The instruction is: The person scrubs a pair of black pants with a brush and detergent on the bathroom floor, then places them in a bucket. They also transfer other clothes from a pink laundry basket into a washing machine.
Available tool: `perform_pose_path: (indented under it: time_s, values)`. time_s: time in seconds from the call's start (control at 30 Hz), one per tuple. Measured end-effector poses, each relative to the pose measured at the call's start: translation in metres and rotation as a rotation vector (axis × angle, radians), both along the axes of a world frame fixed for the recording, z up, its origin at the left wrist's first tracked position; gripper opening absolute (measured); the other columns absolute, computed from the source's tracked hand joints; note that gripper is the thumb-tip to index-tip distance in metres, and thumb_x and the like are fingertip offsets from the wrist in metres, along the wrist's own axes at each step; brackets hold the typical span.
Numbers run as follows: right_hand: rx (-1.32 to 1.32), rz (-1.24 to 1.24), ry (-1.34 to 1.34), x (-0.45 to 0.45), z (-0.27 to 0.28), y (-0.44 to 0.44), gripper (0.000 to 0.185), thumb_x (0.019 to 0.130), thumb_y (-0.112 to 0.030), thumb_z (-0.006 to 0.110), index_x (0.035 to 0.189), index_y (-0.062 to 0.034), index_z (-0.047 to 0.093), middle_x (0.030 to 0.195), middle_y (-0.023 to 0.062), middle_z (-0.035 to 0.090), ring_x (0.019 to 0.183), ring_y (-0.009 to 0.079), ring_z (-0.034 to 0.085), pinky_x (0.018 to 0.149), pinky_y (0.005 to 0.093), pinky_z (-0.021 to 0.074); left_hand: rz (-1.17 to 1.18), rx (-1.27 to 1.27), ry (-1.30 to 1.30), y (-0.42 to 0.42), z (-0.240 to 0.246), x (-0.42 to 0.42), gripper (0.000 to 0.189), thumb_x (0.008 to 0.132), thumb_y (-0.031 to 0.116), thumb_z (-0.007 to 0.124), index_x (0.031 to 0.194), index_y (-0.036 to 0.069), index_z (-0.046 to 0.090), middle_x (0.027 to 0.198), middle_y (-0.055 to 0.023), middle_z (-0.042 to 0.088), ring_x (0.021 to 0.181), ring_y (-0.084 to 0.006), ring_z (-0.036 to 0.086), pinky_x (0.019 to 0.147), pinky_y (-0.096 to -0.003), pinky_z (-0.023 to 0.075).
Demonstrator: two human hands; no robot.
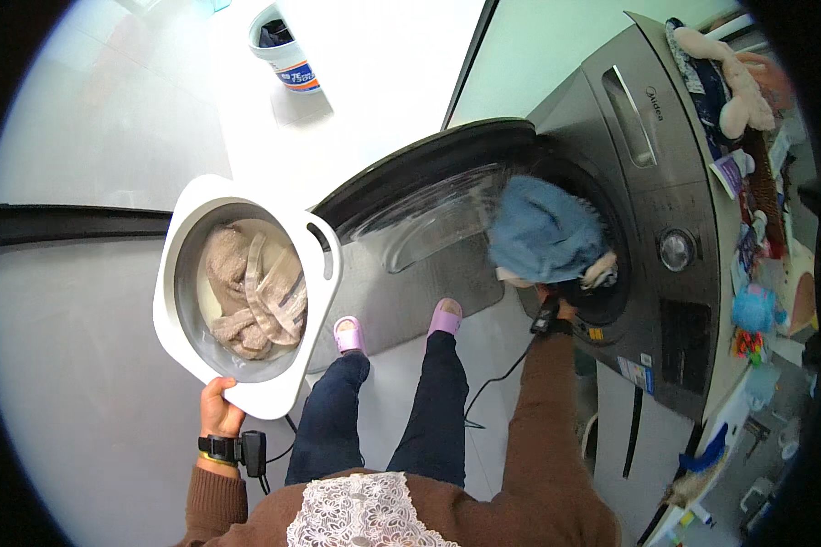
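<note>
My left hand (pixel 220 409) grips the near rim of a white plastic basin (pixel 267 400) with a grey inside, its thumb over the edge. Beige fluffy cloth (pixel 253 290) lies in the basin, beside some pale liquid or a pale basin floor; I cannot tell which. On the right, my right hand (pixel 554 304) is at the door opening of a grey Midea front-loading washing machine (pixel 663 212). It holds a bundle of blue cloth (pixel 547 229) with pale cloth hanging below. The bundle hides most of its fingers. The machine's round door (pixel 438 184) stands swung out to the left.
A grey mat (pixel 417 294) lies on the floor under the door, by my pink slippers (pixel 446 316). Farther back stands a white bucket (pixel 291 65) with dark contents. Soft toys (pixel 732 82) and small items crowd the machine's top. A cable (pixel 486 396) hangs from my right wrist.
</note>
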State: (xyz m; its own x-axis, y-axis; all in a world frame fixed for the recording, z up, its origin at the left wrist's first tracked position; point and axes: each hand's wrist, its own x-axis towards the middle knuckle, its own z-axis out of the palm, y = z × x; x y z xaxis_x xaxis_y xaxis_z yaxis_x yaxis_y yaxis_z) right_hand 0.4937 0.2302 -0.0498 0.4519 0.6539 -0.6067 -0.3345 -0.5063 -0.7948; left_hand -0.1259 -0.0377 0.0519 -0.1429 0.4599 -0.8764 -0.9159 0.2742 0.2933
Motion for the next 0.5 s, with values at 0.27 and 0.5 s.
perform_pose_path:
  time_s: [0.27,0.5]
  values:
    - [0.091,-0.07,0.067,0.083,-0.004,0.059,0.068,0.093,-0.044,0.059,0.146,-0.0076,0.036,0.143,0.0163,0.044,0.122,0.0355,0.05,0.101,0.0566,0.0437,0.024,-0.081,0.037,0.005,0.028,0.002,0.043,0.075,0.001,0.053,0.117,-0.01,0.053,0.115,-0.0204,0.063,0.109,-0.0381,0.061,0.103,-0.052,0.047]
    - [0.132,-0.07,0.104,0.122,-0.011,0.096,0.069,0.093,-0.044,0.059,0.147,-0.0079,0.035,0.144,0.016,0.043,0.122,0.0355,0.049,0.101,0.0573,0.0436,0.062,-0.028,0.017,0.005,0.045,0.005,0.045,0.074,0.0,0.053,0.118,-0.012,0.05,0.116,-0.0237,0.062,0.108,-0.0408,0.062,0.101,-0.0546,0.0495]
